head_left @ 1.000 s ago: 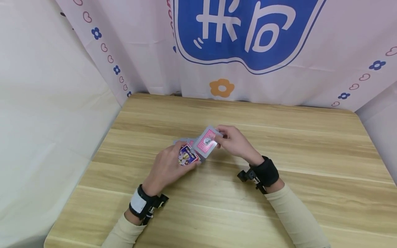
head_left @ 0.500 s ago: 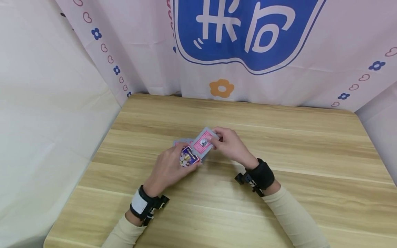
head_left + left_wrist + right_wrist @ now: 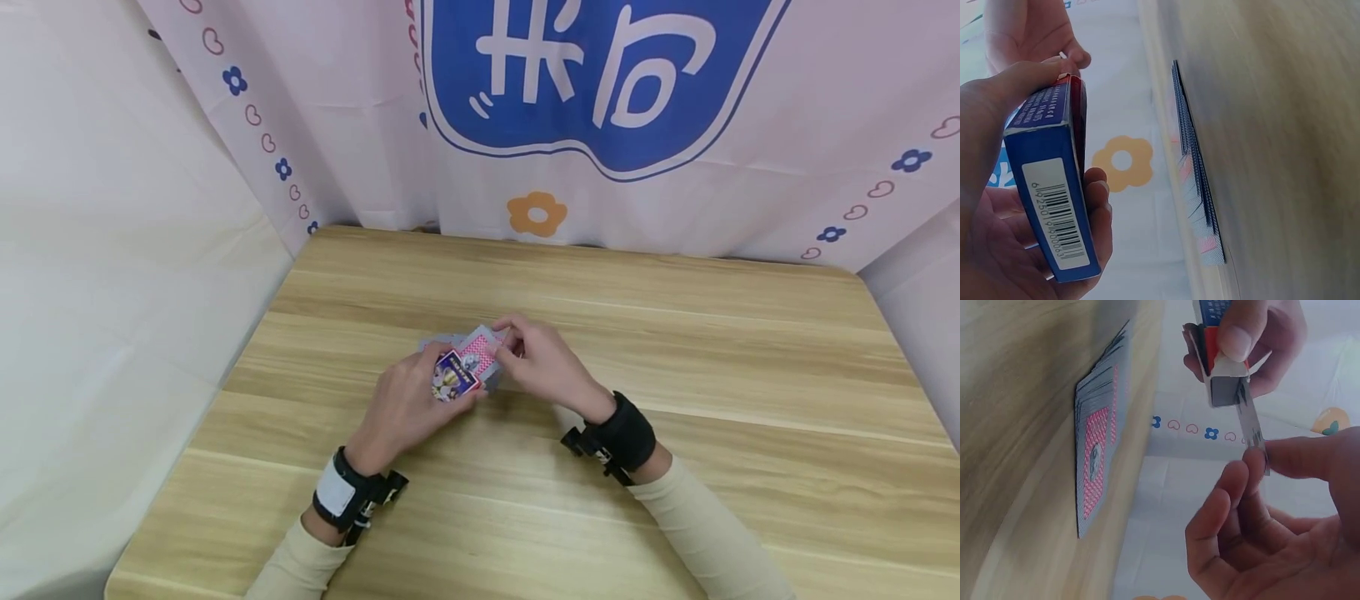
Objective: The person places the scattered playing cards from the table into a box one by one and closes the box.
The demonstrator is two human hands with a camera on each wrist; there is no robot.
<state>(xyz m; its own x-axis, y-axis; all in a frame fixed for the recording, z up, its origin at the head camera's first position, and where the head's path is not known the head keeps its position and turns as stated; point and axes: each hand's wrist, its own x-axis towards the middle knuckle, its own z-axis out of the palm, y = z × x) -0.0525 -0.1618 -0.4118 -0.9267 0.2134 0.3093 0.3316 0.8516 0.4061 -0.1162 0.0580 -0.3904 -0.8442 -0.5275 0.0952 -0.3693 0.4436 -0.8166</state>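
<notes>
My left hand (image 3: 405,404) grips a small blue playing-card box (image 3: 454,377), raised over the table, its barcode end (image 3: 1057,212) turned toward the left wrist camera. Between thumb and fingertips, my right hand (image 3: 551,365) pinches a thin stack of playing cards (image 3: 478,350) with pink patterned backs. In the right wrist view, these cards (image 3: 1249,422) reach at a slant into the box's open end, along one side of it. A larger pile of playing cards (image 3: 1094,456), spread unevenly and backs up, lies on the table below; the hands and box mostly cover it in the head view.
The wooden table (image 3: 675,333) extends around both hands. A white printed cloth (image 3: 360,167) hangs behind its far edge, and a plain pale sheet (image 3: 112,250) hangs at the left. Each wrist wears a black strap (image 3: 633,429) with a small camera.
My right hand has moved left and slightly toward me with the pinched cards, and less of them shows beyond the box. The left hand has stayed nearly still with the box.
</notes>
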